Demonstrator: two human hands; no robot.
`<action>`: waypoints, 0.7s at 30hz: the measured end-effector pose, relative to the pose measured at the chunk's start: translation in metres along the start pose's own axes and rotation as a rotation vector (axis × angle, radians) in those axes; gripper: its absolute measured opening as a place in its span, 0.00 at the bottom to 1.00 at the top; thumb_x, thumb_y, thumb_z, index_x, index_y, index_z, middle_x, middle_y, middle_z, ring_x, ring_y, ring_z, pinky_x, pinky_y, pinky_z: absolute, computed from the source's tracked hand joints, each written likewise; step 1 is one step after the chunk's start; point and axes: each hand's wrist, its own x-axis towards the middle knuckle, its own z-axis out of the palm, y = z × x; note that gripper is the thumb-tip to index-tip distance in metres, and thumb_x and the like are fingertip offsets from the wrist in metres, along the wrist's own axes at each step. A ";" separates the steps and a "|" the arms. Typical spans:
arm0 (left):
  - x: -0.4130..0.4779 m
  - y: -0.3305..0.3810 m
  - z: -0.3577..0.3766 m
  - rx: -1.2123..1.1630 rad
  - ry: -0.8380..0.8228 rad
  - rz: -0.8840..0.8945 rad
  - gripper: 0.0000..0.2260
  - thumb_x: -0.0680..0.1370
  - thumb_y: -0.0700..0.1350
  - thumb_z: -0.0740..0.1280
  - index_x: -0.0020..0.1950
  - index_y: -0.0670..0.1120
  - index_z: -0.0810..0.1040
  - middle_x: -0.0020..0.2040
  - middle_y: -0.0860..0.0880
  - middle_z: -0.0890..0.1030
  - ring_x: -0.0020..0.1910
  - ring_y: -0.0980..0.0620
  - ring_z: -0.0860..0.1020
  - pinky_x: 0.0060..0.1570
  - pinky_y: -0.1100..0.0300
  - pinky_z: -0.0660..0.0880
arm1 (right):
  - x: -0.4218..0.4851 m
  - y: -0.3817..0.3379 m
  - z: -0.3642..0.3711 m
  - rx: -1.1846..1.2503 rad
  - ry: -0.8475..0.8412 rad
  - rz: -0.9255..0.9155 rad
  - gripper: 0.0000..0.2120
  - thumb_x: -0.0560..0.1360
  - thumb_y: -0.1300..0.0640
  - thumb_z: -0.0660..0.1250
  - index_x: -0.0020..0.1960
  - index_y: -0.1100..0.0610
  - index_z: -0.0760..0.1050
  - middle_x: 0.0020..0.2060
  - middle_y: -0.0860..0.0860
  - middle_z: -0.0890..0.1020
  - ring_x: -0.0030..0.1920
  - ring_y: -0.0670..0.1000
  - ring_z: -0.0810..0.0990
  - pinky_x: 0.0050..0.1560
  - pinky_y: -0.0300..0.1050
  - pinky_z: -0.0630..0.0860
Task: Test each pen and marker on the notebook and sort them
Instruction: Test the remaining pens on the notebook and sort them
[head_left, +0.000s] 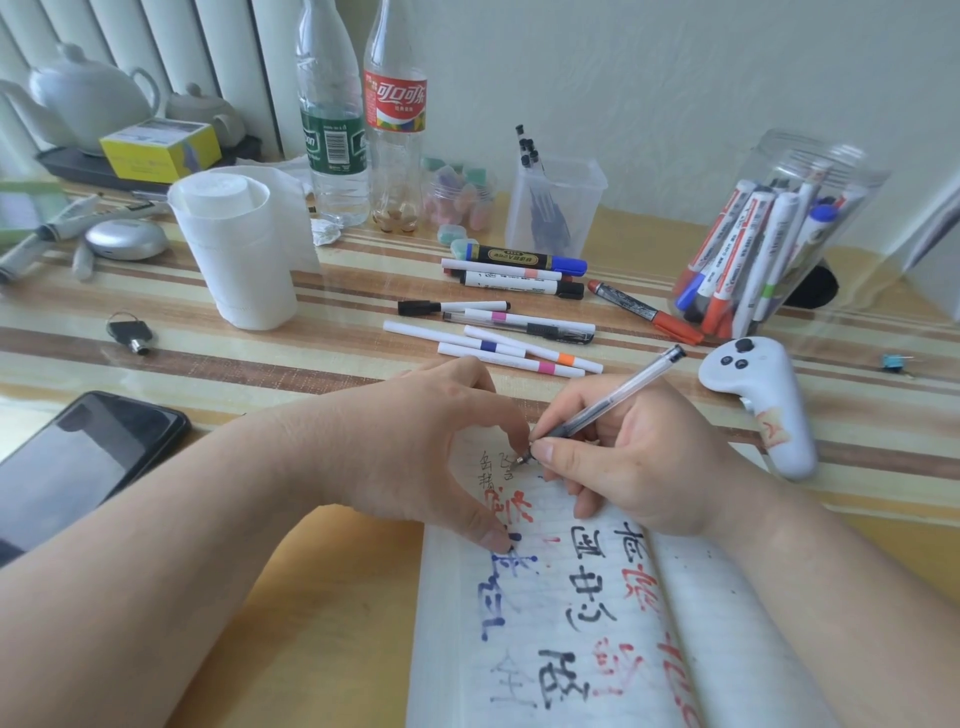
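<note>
Striped table (156, 332) against a pale wall, cluttered. Notebook (550, 634) lies open at the near edge, its pages crowded with red, blue and black test marks. Clear jar of markers (769, 239) stands far right. A loose row of pens (509, 338) lies between jar and notebook.

Left hand (415, 447): fingers spread and arched, thumb tip and forefinger tip pressing the left page flat, holding nothing.

Right hand (639, 457): thumb and fingers pinched round the gel pen (618, 397), barrel tilted up to the right, tip at the page's top margin beside small black strokes.

Step, as judged: testing this pen. To do it well: light, even pressure and a short stroke on bare paper away from the heavy marker ink, with the page held taut.
</note>
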 end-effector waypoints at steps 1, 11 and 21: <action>0.000 0.000 0.000 -0.002 -0.001 -0.001 0.31 0.62 0.70 0.75 0.63 0.68 0.72 0.58 0.63 0.65 0.58 0.60 0.67 0.59 0.58 0.73 | 0.000 -0.001 0.000 -0.001 0.000 0.000 0.08 0.76 0.63 0.72 0.41 0.52 0.82 0.31 0.54 0.82 0.29 0.55 0.81 0.30 0.54 0.81; 0.000 0.000 0.001 0.002 0.003 0.007 0.30 0.62 0.71 0.75 0.62 0.68 0.72 0.58 0.63 0.66 0.59 0.60 0.67 0.59 0.59 0.72 | -0.003 -0.004 0.000 0.027 -0.035 0.007 0.08 0.74 0.67 0.73 0.41 0.56 0.83 0.32 0.50 0.83 0.30 0.46 0.80 0.29 0.43 0.78; 0.000 -0.001 0.001 -0.003 0.008 0.012 0.30 0.62 0.70 0.76 0.61 0.68 0.72 0.58 0.63 0.66 0.58 0.60 0.67 0.59 0.60 0.72 | -0.002 -0.006 0.001 0.020 -0.034 0.014 0.08 0.74 0.67 0.73 0.40 0.56 0.82 0.30 0.51 0.82 0.29 0.47 0.80 0.29 0.43 0.77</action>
